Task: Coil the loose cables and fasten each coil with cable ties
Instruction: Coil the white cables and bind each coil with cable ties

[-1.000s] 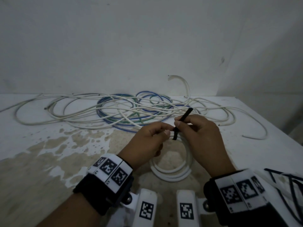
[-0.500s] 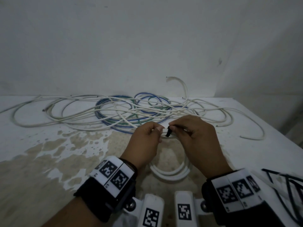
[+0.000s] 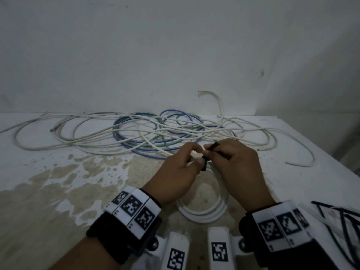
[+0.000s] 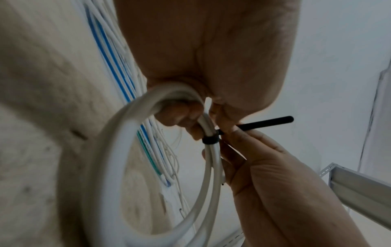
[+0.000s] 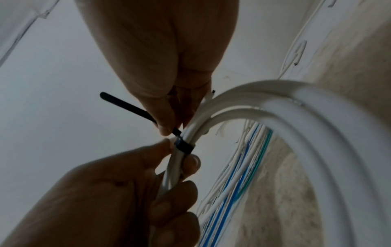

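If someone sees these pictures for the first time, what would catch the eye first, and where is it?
First, the two hands at the centre: the left hand holds the white coil, and the right hand pinches the black tie looped round its strands, tail sticking out. Behind them, a tangle of loose white, blue and green cables spreads along the table by the wall. More black ties lie at the right edge.
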